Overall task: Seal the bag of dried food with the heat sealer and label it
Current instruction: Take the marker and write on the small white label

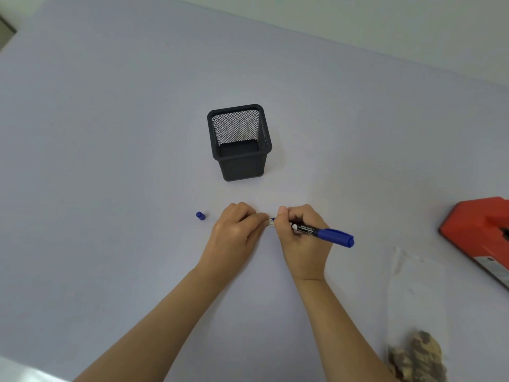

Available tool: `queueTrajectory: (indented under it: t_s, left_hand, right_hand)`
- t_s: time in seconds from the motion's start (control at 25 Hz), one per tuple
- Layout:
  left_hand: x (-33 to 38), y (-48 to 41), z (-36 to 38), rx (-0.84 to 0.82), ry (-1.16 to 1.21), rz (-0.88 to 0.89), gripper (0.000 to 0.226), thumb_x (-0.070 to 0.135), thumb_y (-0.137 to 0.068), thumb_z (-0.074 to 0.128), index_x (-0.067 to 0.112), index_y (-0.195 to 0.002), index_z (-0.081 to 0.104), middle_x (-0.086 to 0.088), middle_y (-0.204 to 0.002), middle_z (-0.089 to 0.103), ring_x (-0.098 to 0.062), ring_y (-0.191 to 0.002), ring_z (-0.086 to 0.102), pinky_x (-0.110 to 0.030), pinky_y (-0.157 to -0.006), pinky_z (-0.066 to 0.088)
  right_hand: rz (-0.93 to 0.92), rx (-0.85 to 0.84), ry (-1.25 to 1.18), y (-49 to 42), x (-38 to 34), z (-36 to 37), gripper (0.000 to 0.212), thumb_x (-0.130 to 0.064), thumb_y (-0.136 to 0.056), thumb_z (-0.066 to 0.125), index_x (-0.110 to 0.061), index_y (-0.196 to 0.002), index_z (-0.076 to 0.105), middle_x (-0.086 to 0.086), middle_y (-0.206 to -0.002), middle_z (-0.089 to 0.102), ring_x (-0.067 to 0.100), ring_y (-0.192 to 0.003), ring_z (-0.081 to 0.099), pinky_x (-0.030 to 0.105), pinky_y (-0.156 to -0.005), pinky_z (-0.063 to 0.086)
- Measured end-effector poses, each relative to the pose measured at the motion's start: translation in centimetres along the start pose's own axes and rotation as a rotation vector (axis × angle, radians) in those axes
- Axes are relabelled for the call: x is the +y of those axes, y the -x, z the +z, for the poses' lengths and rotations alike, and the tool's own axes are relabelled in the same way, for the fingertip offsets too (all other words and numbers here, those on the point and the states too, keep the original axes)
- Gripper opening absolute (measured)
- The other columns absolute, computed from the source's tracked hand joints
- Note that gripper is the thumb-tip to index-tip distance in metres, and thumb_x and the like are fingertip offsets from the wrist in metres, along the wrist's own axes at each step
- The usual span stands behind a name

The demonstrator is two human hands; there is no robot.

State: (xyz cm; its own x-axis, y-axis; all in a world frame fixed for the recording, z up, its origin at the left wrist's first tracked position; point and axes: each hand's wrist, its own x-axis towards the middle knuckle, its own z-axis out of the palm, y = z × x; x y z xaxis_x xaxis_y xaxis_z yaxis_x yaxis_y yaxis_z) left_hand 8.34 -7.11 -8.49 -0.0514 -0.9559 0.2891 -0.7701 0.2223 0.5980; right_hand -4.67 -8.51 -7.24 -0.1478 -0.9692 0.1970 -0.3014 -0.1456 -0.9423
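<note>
- A loose blue cap (200, 215) lies on the surface (110, 161), nearer the person than the mesh pen holder (242, 169) and left of it.
- The left hand (234, 230), just in front of the holder, has its fingers curled tight, pinching the left edge of a small white label (270, 222) against the surface.
- The label sits between the two hands, straight in front of the holder and mostly hidden. What is written on it cannot be read.
- The right hand (300, 238) has its fingers closed round a blue marker (327, 233). The tip is at the label and the long axis slants away to the right.
- The bag (413, 299) lies well right of the holder and closer to the person, long axis running away from them, dried food (418, 357) at the near end. Whether it is sealed cannot be told. The right hand is the nearer one, so the label would likely travel rightward over bare surface.
- The red heat sealer (479, 232) is far right of the holder, just beyond the bag's far end and cut off by the frame edge.
</note>
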Motion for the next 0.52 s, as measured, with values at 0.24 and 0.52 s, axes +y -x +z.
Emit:
queueTrajectory:
  t_s: [0.24,0.52]
  left_hand:
    - [0.28,-0.11,-0.24,0.003,0.049,-0.017,0.022,0.019,-0.086,0.055,0.005,-0.087,0.072,-0.009,-0.071,0.06,-0.021,-0.066,0.051,-0.028,-0.061,0.041]
    - [0.42,-0.19,-0.32,0.012,0.067,-0.026,0.023,0.019,-0.086,0.053,0.006,-0.087,0.072,-0.008,-0.07,0.061,-0.023,-0.063,0.053,-0.023,-0.061,0.041]
  right_hand:
    - [-0.027,-0.008,0.033,0.06,0.2,0.05,0.026,-0.021,-0.083,0.055,-0.012,-0.06,0.047,-0.003,-0.056,0.046,0.005,-0.053,0.042,0.009,-0.053,0.037]
    - [-0.137,-0.011,0.198,0.43,0.19,0.04,0.028,-0.016,-0.084,0.056,-0.002,-0.06,0.051,0.006,-0.057,0.053,0.014,-0.06,0.046,0.005,-0.059,0.037]
